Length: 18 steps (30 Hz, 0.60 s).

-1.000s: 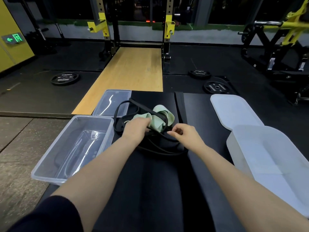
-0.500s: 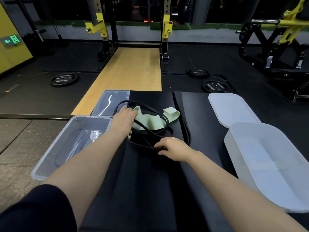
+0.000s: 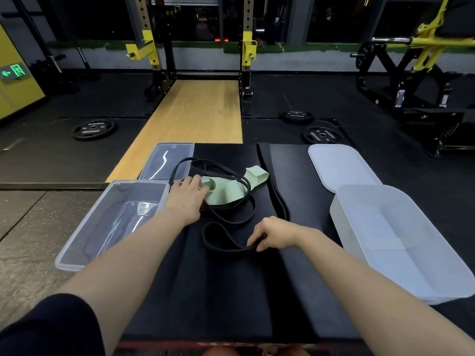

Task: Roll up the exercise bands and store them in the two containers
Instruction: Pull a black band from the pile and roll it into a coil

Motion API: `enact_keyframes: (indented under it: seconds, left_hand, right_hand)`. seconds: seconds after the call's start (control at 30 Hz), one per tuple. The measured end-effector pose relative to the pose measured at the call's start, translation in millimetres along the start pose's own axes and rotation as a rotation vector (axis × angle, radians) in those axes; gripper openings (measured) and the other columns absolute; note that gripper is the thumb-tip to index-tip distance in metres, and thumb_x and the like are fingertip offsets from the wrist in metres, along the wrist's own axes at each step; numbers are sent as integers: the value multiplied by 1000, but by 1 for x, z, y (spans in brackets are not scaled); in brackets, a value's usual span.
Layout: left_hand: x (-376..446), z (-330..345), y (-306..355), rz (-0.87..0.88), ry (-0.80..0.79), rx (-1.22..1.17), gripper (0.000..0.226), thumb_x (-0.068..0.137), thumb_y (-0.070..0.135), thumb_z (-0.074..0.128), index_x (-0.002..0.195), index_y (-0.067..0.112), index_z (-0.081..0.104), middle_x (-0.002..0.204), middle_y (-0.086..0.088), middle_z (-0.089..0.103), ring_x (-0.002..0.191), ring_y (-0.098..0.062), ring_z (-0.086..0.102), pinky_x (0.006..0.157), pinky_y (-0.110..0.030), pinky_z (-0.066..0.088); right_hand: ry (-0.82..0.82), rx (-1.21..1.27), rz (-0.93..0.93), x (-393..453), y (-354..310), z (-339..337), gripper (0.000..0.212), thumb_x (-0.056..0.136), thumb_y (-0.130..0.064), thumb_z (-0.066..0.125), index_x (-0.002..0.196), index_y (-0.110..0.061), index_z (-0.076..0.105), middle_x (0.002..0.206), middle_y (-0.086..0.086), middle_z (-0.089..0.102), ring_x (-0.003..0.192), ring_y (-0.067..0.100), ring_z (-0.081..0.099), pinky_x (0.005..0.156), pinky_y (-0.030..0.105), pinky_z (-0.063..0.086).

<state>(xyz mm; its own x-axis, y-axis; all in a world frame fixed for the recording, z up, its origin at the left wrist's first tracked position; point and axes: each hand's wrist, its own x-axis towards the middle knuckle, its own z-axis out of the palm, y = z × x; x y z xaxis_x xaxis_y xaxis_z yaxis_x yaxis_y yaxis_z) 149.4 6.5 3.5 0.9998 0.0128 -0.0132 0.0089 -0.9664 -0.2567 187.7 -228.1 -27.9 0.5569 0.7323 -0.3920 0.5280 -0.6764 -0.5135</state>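
A tangle of thin black exercise bands [image 3: 226, 219] lies on a black mat [image 3: 231, 291], looped over a wide pale green band [image 3: 226, 194]. My left hand [image 3: 187, 196] rests flat on the left end of the green band, pressing it down. My right hand [image 3: 276, 233] pinches a loop of a black band, drawn toward me. Another black band [image 3: 272, 186] lies stretched along the mat to the right. A clear container [image 3: 84, 240] stands at the left, a frosted white container [image 3: 401, 242] at the right.
A clear lid [image 3: 169, 160] lies behind the clear container, a white lid [image 3: 339, 165] behind the white one. Beyond the mat are a wooden lifting platform [image 3: 195, 119], a squat rack [image 3: 246, 47], weight plates [image 3: 93, 128] on the floor and a machine [image 3: 416, 80] at the right.
My right hand has pulled a black band loop out of the pile toward me. My left hand has slid left onto the end of the green band.
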Motion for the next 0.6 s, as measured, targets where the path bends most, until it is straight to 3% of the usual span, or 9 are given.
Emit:
enact_keyframes:
  seconds: [0.07,0.17,0.23,0.3,0.4,0.53,0.6]
  left_hand:
    - [-10,-2,15,28,100,-62,47,76,12,56,123,18,53,138,-9,36,130,-30,33,106,-39,30]
    - [-22,-2,44,197,272,-195,33,73,6,55,105,11,64,120,-11,54,115,-33,49,93,-39,41]
    - [-28,-3,65,318,157,-305,27,86,16,48,108,14,64,115,-6,57,109,-27,52,93,-36,42]
    - [-34,-5,88,372,-29,-341,32,93,38,45,114,19,62,114,-2,59,108,-23,53,94,-36,42]
    - [-39,-6,120,311,-210,-384,43,90,49,52,120,18,55,117,-5,58,108,-25,55,91,-36,44]
    - [-36,-3,137,136,-223,-484,33,92,21,55,125,19,54,126,-4,57,117,-25,54,96,-33,42]
    - [-35,-6,138,30,-222,-639,33,91,19,57,124,22,58,124,0,61,117,-21,55,97,-28,41]
  right_hand:
    - [24,-12,20,-4,0,4,33,84,-11,69,117,-18,67,109,-3,64,93,5,53,84,15,39]
    - [82,-55,41,-13,1,11,37,82,-25,72,118,-20,66,117,-2,62,103,9,52,91,19,39]
    - [205,21,50,-23,4,12,34,81,-32,73,111,-19,70,112,-2,63,104,11,54,91,20,40]
    - [460,137,74,-33,12,12,26,83,-32,71,103,-15,73,104,1,65,94,10,56,83,18,40]
    - [799,261,268,-39,28,12,24,88,-27,65,104,-9,71,102,7,65,94,18,59,81,22,39]
    - [712,515,489,-36,46,21,31,96,-25,52,115,-3,64,106,14,66,101,29,63,91,33,48]
    - [704,723,500,-32,44,23,31,98,-21,49,117,0,61,102,16,65,91,29,65,82,38,55]
